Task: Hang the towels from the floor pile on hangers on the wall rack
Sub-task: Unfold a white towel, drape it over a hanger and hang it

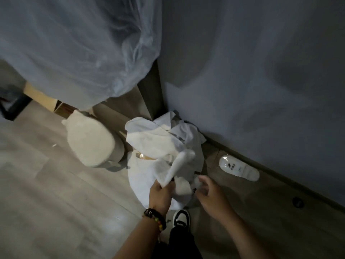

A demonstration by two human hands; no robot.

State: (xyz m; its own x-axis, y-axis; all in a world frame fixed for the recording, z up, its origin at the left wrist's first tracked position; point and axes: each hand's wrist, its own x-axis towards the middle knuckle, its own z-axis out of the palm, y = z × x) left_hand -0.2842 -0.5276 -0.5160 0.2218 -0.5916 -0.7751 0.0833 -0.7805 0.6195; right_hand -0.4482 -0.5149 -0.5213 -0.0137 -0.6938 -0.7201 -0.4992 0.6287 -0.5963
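Observation:
A pile of white towels [149, 143] lies on the floor in the corner by the grey wall. My left hand [160, 195] grips one white towel [182, 163] and lifts an end of it off the pile. My right hand [209, 191] hovers just right of it, fingers spread and loosely bent, fingertips touching the towel's lower fold. Neither hangers nor the wall rack are in view.
A white plush toy [91, 141] lies left of the pile. A wrapped white slipper [239, 168] sits by the baseboard at right. A plastic-covered bulk [74, 43] hangs over the upper left. My shoe [181, 219] stands just below the pile on the wooden floor.

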